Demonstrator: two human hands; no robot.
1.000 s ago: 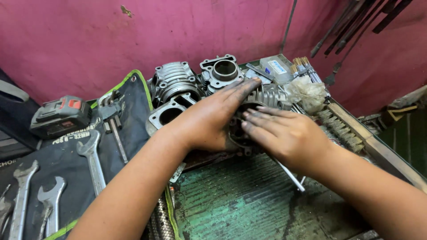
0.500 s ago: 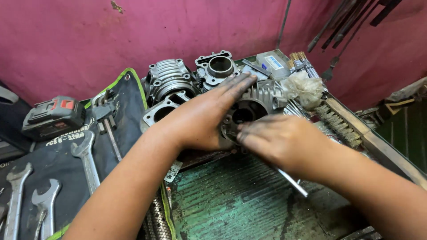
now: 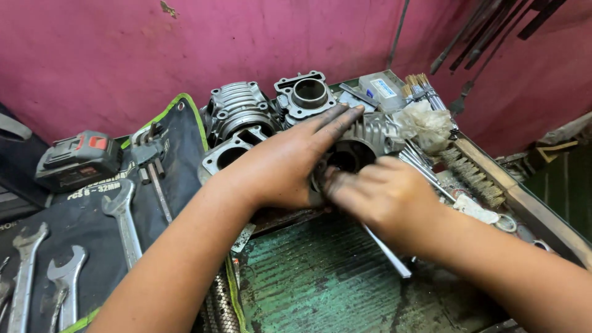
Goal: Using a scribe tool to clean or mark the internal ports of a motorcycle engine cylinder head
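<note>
Finned cylinder (image 3: pixel 364 145) (bore half hidden) is gripped by left hand (image 3: pixel 280 166) and right hand (image 3: pixel 385 194).

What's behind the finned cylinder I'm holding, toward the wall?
Behind the finned cylinder stand a square-flanged cylinder block with an open bore and, to its left, a ribbed engine casting. The left hand and right hand cover the cylinder's front and underside.
</note>
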